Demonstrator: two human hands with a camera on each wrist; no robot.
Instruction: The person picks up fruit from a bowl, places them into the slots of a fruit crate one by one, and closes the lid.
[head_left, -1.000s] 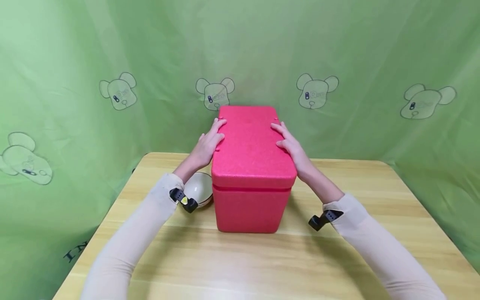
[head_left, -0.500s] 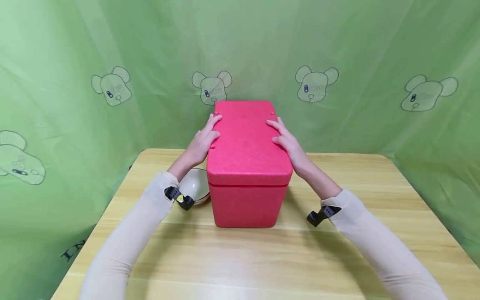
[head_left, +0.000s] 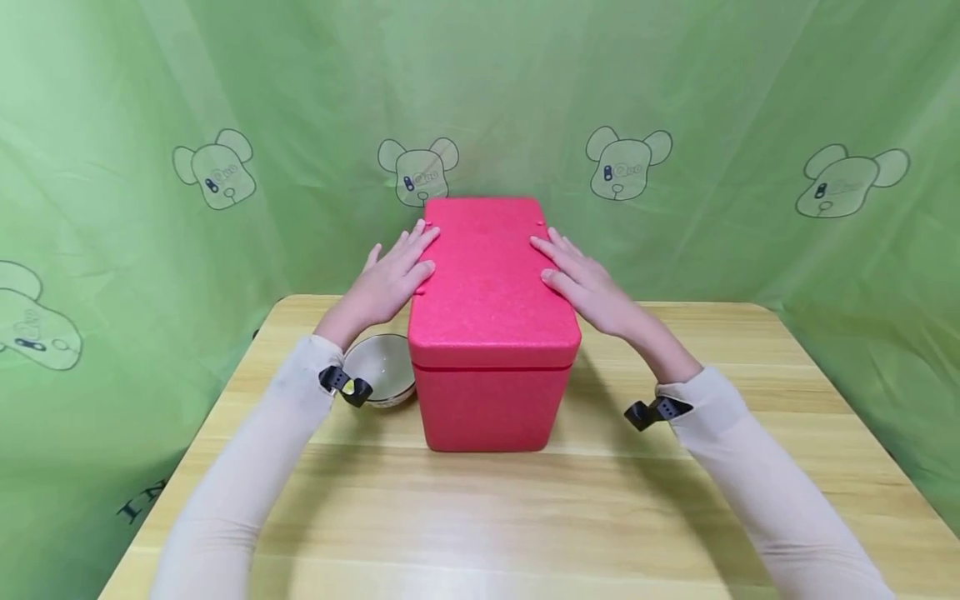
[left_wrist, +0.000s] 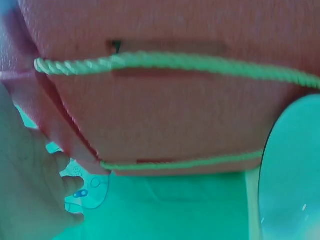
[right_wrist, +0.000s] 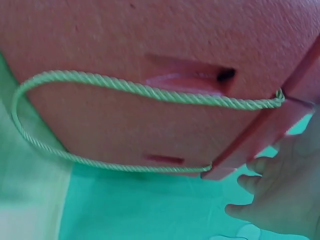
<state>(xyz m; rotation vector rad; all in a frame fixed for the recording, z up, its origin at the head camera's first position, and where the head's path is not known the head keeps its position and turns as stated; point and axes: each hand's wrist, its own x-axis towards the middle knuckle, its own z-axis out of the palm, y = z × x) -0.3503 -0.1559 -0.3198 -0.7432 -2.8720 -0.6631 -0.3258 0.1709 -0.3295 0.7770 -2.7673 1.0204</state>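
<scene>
A red foam cooler box (head_left: pixel 491 408) stands on the table with its red lid (head_left: pixel 487 292) on top. My left hand (head_left: pixel 384 283) lies along the lid's left edge, fingers spread and fairly straight, fingertips right at the rim. On the opposite edge, my right hand (head_left: pixel 588 283) has its fingers stretched over the lid's right rim. Neither palm is wrapped round anything. A twisted rope handle (left_wrist: pixel 175 60) crosses the box's left side in the left wrist view. Another rope handle (right_wrist: pixel 175 96) loops out from its right side in the right wrist view.
A white bowl (head_left: pixel 382 371) with a dark rim sits close to the box's left side, under my left wrist. The wooden table (head_left: pixel 480 525) extends in front and to both sides. A green curtain (head_left: pixel 510 100) printed with bear heads hangs behind.
My fingers have straightened and spread on both lid edges, and the left hand has shifted outward to the left. The box appears slightly further left and higher as the head view shifts.
</scene>
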